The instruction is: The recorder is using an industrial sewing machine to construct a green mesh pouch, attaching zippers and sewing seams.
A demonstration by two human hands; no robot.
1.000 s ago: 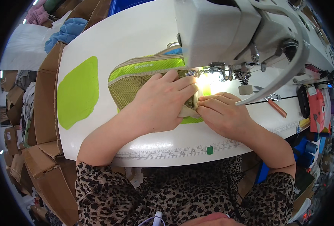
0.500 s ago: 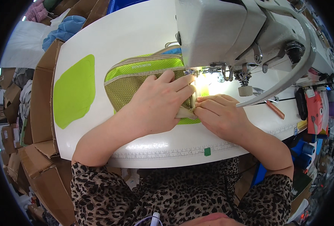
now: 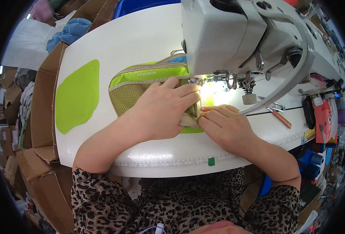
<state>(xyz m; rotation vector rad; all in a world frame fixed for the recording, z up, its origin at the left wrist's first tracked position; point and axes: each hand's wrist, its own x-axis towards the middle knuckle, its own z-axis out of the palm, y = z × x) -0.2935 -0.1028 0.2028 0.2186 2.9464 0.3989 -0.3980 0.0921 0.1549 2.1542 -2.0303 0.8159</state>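
Observation:
A lime-green pouch with an olive mesh front and beige trim lies on the sewing table, its right edge under the lit needle area of the sewing machine. My left hand is bent over the mesh, gripping the pouch by its right side; its thumb is mostly hidden. Close to the needle, my right hand pinches the beige binding strip at the pouch's lower right corner. Glare from the lamp hides the exact stitching spot.
To the left on the white table lies a flat lime-green fabric piece. Thread snips rest right of my right hand. A ruler tape follows the front edge. Cardboard boxes stand at the left.
The whole view has shifted slightly. My right hand sits a little lower and closer to the pouch's corner; my left hand keeps its place on the pouch.

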